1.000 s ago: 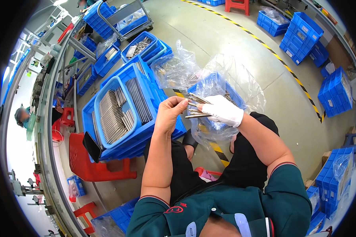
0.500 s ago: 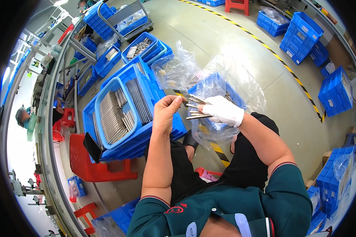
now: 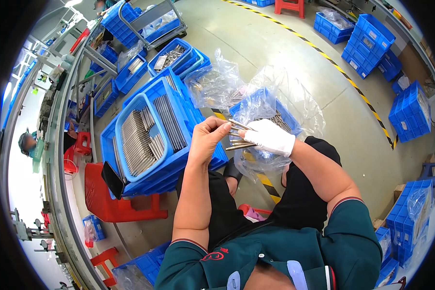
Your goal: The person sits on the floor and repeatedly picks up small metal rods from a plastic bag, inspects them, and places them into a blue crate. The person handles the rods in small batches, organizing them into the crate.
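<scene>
My right hand (image 3: pixel 269 137), in a white glove, is closed around several thin metal rods (image 3: pixel 240 144), whose ends fan out to the left. My bare left hand (image 3: pixel 209 137) meets them there, thumb and forefinger pinched at the end of one rod. Below the gloved hand is a blue crate (image 3: pixel 289 116) lined with clear plastic, with more rods (image 3: pixel 277 121) loose inside. To the left, a light blue tray (image 3: pixel 167 145) holds rods (image 3: pixel 139 137) laid side by side in rows, on top of stacked blue crates (image 3: pixel 198 166).
A red stool (image 3: pixel 101 198) supports the stacked crates. Clear plastic sheeting (image 3: pixel 210 89) spreads beside the lined crate. More crates with metal parts (image 3: pixel 171 58) stand farther back, near a trolley (image 3: pixel 152 24). Blue crates (image 3: pixel 367 43) line the right side. Another person (image 3: pixel 29 144) is at far left.
My left hand has shifted slightly right, its pinched fingers now at the rods' ends. The rods in my gloved hand have tilted, and that hand has moved slightly left.
</scene>
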### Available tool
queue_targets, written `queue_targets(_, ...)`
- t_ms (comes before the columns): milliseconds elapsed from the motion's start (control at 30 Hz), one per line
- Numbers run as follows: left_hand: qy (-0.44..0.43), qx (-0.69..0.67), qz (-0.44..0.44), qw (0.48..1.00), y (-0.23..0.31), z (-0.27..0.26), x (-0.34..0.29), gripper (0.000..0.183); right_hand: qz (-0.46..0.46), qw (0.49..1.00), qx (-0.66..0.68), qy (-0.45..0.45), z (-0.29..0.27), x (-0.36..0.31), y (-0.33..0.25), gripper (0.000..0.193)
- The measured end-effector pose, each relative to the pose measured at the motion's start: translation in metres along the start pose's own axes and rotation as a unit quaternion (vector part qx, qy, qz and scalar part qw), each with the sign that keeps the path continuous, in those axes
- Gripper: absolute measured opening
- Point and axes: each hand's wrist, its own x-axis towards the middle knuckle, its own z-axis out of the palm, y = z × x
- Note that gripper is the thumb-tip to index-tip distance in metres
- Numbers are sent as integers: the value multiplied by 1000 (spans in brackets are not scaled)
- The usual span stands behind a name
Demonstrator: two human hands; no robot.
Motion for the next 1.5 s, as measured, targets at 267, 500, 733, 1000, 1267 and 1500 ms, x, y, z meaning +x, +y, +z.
queue_targets(267, 3, -24, -19, 1000, -3, 0, 1, 20, -3, 1000, -10, 25, 2, -2, -3, 46)
queue_targets(500, 1, -138, -54, 989, -12, 3, 3, 17, 10, 999, 42, 29, 2, -2, -1, 42)
queue_targets(733, -25, -311, -128, 942, -11, 16, 2, 12, 14, 997, 67, 47, 6, -2, 5, 39)
queue_targets(1000, -25, -260, -43, 964, -31, 6, 5, 6, 41, 997, 55, 34, 4, -3, -1, 41)
queue_targets(1267, -14, -261, -87, 961, -21, 13, -1, 15, 12, 997, 65, 50, 9, -1, 1, 44)
queue_targets(1500, 53, -70, 28, 996, -9, 24, -5, 19, 34, 997, 47, 45, 0, 0, -5, 45)
